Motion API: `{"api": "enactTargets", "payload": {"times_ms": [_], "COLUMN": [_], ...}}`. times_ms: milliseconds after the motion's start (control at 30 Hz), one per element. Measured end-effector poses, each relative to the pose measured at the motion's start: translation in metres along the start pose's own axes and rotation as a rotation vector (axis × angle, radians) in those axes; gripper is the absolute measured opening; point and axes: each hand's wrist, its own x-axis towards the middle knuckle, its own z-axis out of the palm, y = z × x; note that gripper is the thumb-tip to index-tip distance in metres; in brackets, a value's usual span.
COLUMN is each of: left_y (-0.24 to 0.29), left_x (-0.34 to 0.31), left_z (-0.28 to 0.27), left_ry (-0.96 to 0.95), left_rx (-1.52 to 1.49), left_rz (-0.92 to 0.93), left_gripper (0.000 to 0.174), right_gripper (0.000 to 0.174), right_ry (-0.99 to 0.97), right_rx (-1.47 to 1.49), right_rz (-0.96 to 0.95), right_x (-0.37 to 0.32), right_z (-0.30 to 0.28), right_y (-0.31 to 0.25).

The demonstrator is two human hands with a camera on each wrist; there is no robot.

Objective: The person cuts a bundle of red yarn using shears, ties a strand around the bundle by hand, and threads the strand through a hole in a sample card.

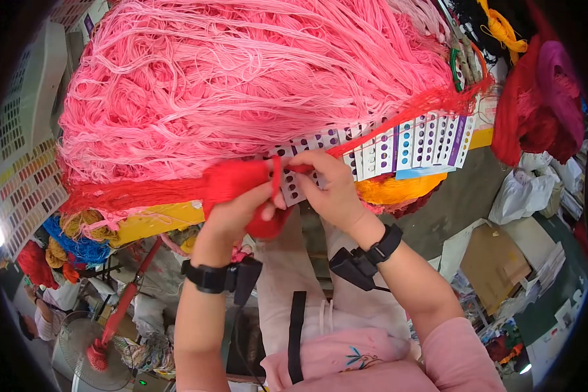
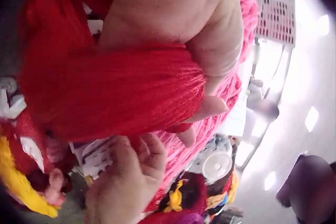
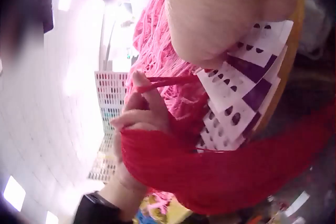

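A thick skein of red thread [image 1: 232, 179] hangs in the curled fingers of my left hand [image 1: 249, 204], over the near edge of the pink heap. In the right wrist view a thin red strand [image 3: 173, 80] is looped round a left fingertip and drawn taut toward my right hand. My right hand [image 1: 333, 189] is close beside the left, its thumb and forefinger pinching the dark red end of that strand. Seen from the left wrist, the skein [image 2: 121, 87] bulges across the palm, with the right hand [image 2: 123, 182] just past it.
A large heap of pink thread [image 1: 255, 85] covers the table. Colour sample cards [image 1: 405, 147] fan out along its near edge, with red strands lying over them. Yellow thread [image 1: 402, 189] hangs below the cards. A fan [image 1: 95, 349] stands at lower left, cardboard [image 1: 493, 258] at right.
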Motion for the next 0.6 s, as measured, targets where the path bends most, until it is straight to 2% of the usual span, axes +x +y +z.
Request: {"api": "enactTargets", "payload": {"times_ms": [67,133,200,233,267,300,333,367,433,467,500,533,600], "left_y": [-0.017,-0.02,-0.005,0.004,0.01,0.02,0.026,0.037,0.063,0.076,0.091,0.107,0.127], "left_x": [0.014,0.008,-0.016,-0.03,-0.043,-0.058,-0.078,-0.096,-0.132,-0.15,-0.167,-0.179,-0.194], "left_z": [-0.002,-0.006,-0.004,-0.008,-0.027,-0.024,-0.058,-0.072,-0.087,-0.092,-0.103,-0.102,-0.118], "left_ry": [0.134,0.199,0.45,0.43,0.396,0.598,0.471,0.4,0.582,0.546,0.569,0.529,0.401], "left_rx": [0.612,0.622,0.51,0.218,0.153,0.116,-0.009,-0.023,-0.082,0.013,-0.029,-0.229,-0.12], "left_rz": [0.048,0.087,0.255,0.128,0.108,0.143,0.092,0.147,0.218,0.305,0.376,0.405,0.539], "left_gripper": [0.013,0.01,0.011,0.014,0.015,0.016,0.018,0.022,0.029,0.033,0.037,0.032,0.022], "right_gripper": [0.024,0.026,0.034,0.041,0.041,0.04,0.039,0.039,0.038,0.038,0.038,0.038,0.038], "right_ry": [0.012,0.024,-0.068,-0.09,-0.084,-0.1,-0.115,-0.106,-0.088,-0.082,-0.084,-0.086,-0.096], "right_rx": [-0.024,-0.049,-0.446,-0.6,-0.602,-0.596,-0.589,-0.591,-0.68,-0.685,-0.674,-0.662,-0.657], "right_rz": [-0.004,0.0,-0.071,-0.096,-0.096,-0.03,0.035,0.032,-0.003,-0.011,-0.008,-0.007,0.009], "right_x": [0.001,0.002,0.005,0.003,0.003,0.004,0.004,0.004,0.005,0.005,0.005,0.005,0.007], "right_z": [0.0,0.001,0.005,0.007,0.009,0.011,0.012,0.013,0.013,0.013,0.014,0.015,0.016], "right_y": [0.001,0.0,-0.006,-0.009,-0.01,-0.01,-0.011,-0.013,-0.015,-0.015,-0.014,-0.016,-0.021]}}
